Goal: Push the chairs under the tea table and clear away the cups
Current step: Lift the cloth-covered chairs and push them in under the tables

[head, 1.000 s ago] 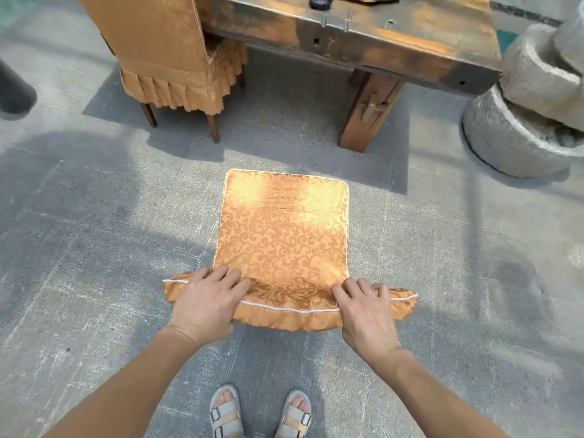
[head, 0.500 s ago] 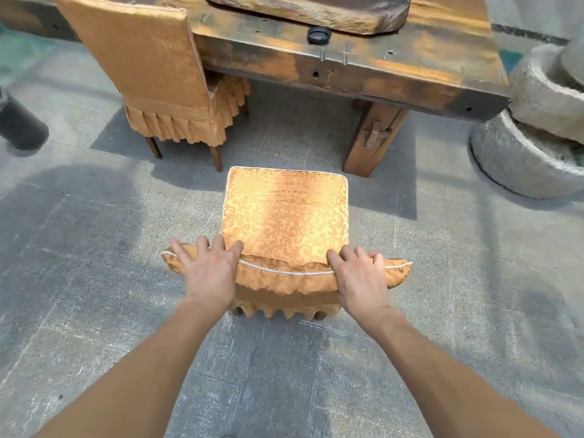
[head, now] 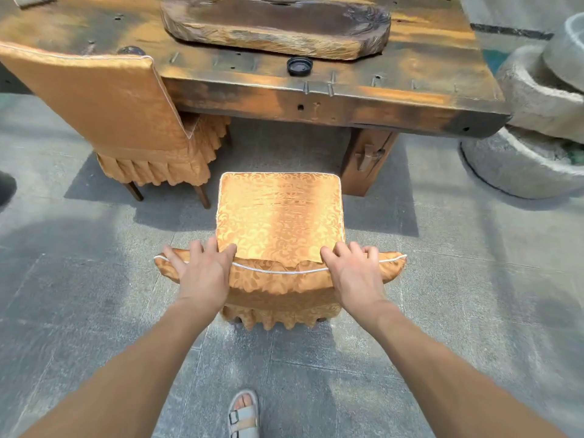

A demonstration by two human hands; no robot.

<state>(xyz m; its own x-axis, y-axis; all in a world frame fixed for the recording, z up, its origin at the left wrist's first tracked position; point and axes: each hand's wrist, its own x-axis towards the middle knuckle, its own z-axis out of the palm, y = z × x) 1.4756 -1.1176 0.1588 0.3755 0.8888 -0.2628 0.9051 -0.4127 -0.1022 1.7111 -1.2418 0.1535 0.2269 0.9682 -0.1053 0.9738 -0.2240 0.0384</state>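
1. Moved since 1.0 s ago: chair (head: 279, 216) has gone forward with the person. Its seat front was well short of the table (head: 347, 109) and is now near the table leg (head: 366, 159). Both hands have kept their places on the backrest top.
2. Grip: left hand (head: 202, 273) and right hand (head: 355, 276) each lie over the padded top of the backrest, one towards each end. Fingers (head: 347, 249) hook over onto the seat side, holding the chair. Arms are nearly straight, which reads as a push.
3. Chair position: upright on the paved floor (head: 94, 279), squared to the table's long edge and just left of the leg. The seat front looks to be still outside the tabletop edge, so I judge it not yet under.
4. Left chair (head: 126, 121): seat front is partly under the tabletop and its back is turned at an angle to the edge. It probably needs straightening or a further push.
5. On the table: a long wooden slab (head: 275, 30) and a small black round cap (head: 299, 66) near the front edge. A dark round item (head: 131, 51) shows just behind the left chair's back; I cannot tell if it is a cup. No cup is plainly visible.
6. Progress (judgement): early. First chair is mid-push, left chair is only part in, and cup clearing is not begun as far as seen.
7. Watch: the leg is close to the seat's right corner, so keep the push straight to avoid snagging.
8. Other: stone troughs (head: 521, 159) at right; one sandal (head: 243, 415) at the bottom edge.
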